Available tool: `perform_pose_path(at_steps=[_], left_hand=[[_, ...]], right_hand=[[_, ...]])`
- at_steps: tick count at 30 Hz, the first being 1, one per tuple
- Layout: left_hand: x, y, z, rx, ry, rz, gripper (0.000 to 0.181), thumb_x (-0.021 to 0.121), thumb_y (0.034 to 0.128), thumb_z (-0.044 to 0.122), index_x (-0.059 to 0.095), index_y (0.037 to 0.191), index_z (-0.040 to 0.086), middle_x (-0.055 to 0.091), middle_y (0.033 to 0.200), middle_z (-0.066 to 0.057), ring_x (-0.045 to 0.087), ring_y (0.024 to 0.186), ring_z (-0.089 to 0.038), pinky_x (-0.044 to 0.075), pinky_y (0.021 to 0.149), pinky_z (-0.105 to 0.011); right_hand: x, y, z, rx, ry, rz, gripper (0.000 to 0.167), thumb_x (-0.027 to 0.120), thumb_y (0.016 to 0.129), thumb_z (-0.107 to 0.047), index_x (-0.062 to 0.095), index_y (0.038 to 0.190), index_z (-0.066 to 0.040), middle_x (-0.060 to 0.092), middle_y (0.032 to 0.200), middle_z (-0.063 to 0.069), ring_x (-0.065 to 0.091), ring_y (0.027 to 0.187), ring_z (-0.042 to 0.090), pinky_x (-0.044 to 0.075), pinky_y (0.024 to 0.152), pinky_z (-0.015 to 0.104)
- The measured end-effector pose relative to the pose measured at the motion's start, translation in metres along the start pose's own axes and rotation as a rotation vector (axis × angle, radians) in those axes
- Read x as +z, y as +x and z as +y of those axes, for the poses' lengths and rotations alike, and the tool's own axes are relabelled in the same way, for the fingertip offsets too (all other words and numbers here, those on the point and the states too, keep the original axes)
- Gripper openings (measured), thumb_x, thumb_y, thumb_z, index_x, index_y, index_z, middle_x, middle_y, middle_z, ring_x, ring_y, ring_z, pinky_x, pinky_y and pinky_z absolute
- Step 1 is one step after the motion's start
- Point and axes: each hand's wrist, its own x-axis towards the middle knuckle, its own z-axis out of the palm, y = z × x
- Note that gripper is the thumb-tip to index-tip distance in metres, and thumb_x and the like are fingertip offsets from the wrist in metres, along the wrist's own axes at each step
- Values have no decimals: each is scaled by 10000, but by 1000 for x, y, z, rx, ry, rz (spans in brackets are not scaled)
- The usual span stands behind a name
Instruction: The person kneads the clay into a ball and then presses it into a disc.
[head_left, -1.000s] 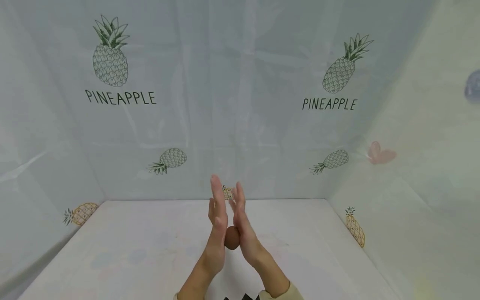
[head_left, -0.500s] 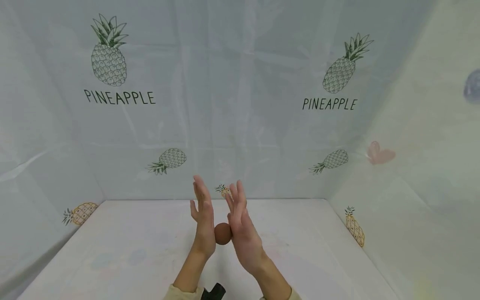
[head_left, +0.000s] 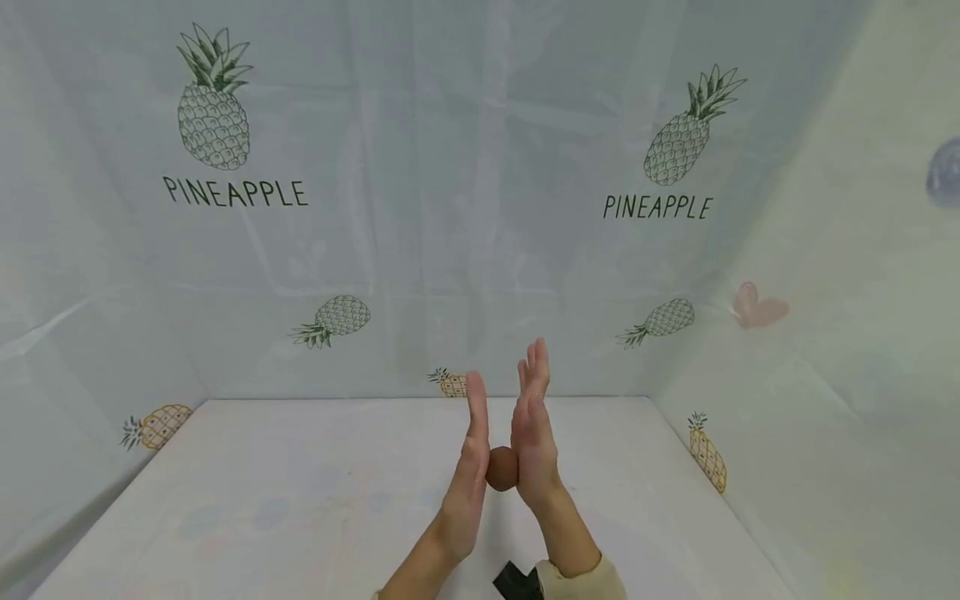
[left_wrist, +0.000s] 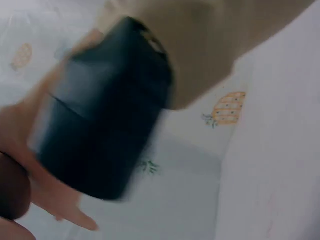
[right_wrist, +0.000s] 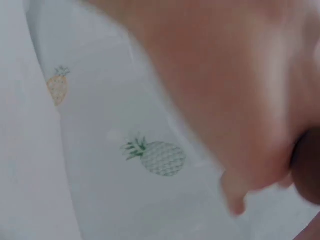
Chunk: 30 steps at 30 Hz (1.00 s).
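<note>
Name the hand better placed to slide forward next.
Likely the left hand: in the head view its fingertips lie lower than those of the right hand, with the ball between both palms.

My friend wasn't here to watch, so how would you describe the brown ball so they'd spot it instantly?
Find the white tabletop before the pale grey pineapple-print sheet. Over it, a person's bare left hand and bare right hand face each other. Held between them is the smooth, round brown ball, the only brown sphere among flat printed pineapples.
</note>
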Motion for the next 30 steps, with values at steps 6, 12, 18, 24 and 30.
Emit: perform_pose_path(at_steps=[6,12,18,24,30], left_hand=[[-14,-1,10,119,131,33,594,18,1139,444,-196,1675,301,-290,1738,118,-284,1593,-120,-281,1137,-677],[-46,2,11,83,214,170,626,19,1111,548,-223,1659,363,-272,1732,163,-274,1593,-97,-320,1155,-605],[-68,7,4,61,311,303,665,72,1104,583,-221,1659,362,-291,1715,186,-303,1577,-87,-312,1161,-597],[-60,9,-12,35,410,324,677,79,1112,563,-211,1668,308,-292,1730,118,-289,1589,-117,-289,1147,-641],[-33,5,-20,-29,323,165,622,31,1125,513,-186,1674,318,-262,1744,103,-247,1606,-152,-274,1157,-648]], right_hand=[[12,-4,17,189,-47,-95,614,86,1137,-495,-145,1691,-368,-186,1755,-122,-138,1637,267,-115,1222,732],[37,-15,19,349,-93,-297,579,4,1118,-567,-199,1649,-459,-211,1747,-118,-74,1643,311,-53,1221,760],[48,-19,6,350,67,-372,623,62,1119,-577,-234,1647,-428,-217,1752,-68,-70,1638,364,-71,1225,746],[43,-16,-7,259,159,-302,622,21,1119,-507,-244,1661,-356,-212,1749,-85,-163,1629,309,-132,1214,732],[25,-10,-10,168,141,-186,619,50,1116,-471,-199,1675,-374,-220,1743,-81,-186,1621,296,-202,1194,709]])
